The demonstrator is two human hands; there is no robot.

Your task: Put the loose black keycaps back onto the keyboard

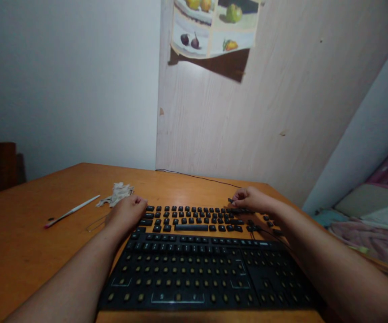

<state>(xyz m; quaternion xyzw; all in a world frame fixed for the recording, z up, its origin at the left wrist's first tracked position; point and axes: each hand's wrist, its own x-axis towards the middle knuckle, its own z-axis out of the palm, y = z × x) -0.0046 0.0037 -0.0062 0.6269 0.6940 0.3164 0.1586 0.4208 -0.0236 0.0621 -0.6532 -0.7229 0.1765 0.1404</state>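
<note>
A black keyboard (pixel 180 276) lies in front of me. Its upper rows still carry keys, while the lower rows and number pad show bare key stems. Behind it, loose black keycaps are laid out in rows, among them a long space bar (pixel 191 228). My right hand (pixel 248 198) pinches a small black keycap (pixel 230 200) just over the right end of the rows. Curled on the table by the left end of the rows is my left hand (pixel 129 211); whatever its closed fingers may hold is hidden.
Left of the keycaps lie a crumpled greyish cloth or tissue (pixel 118 194), a white brush-like stick (pixel 76 209) and a thin wire loop (pixel 96 223). A dark cable (pixel 197 176) runs along the back edge of the wooden table (pixel 15 251). A bed stands to the right.
</note>
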